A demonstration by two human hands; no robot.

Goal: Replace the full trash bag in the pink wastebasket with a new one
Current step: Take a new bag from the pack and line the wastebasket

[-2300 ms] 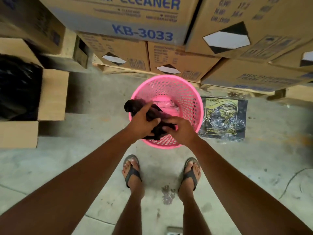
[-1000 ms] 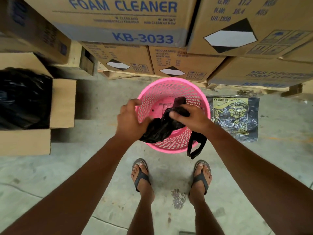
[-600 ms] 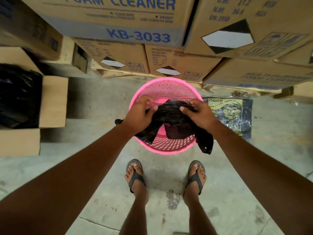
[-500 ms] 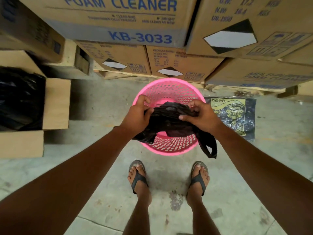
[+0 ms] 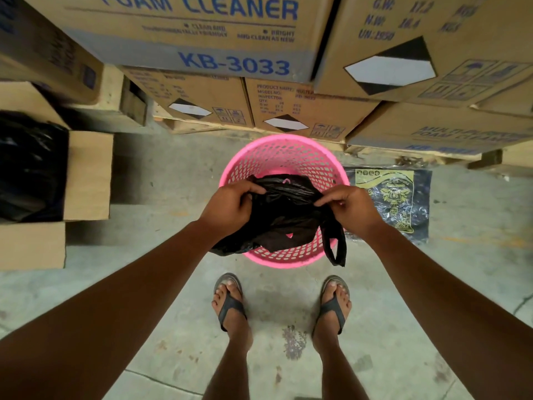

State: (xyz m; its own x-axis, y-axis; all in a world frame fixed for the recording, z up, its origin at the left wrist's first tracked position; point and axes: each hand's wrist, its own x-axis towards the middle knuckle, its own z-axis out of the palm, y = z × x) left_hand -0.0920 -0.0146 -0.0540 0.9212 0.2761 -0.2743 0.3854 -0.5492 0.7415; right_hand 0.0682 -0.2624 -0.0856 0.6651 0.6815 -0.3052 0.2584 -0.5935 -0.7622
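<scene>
The pink mesh wastebasket (image 5: 284,153) stands on the concrete floor just ahead of my feet. Over its near half I hold a new black trash bag (image 5: 284,215), half spread. My left hand (image 5: 229,207) pinches the bag's top edge on the left, my right hand (image 5: 350,207) pinches it on the right. One bag handle loop hangs down past the basket's near right rim. The basket's far inside wall and pink bottom show with no liner on them.
Stacked cardboard boxes (image 5: 202,33) of foam cleaner rise right behind the basket. A flat pack of black bags (image 5: 395,197) lies on the floor to its right. At far left an open cardboard box (image 5: 86,174) holds a full black bag (image 5: 28,166).
The crumpled black bag has been pulled apart between my hands, which have moved wider across the basket's mouth. A handle loop now hangs at the right.
</scene>
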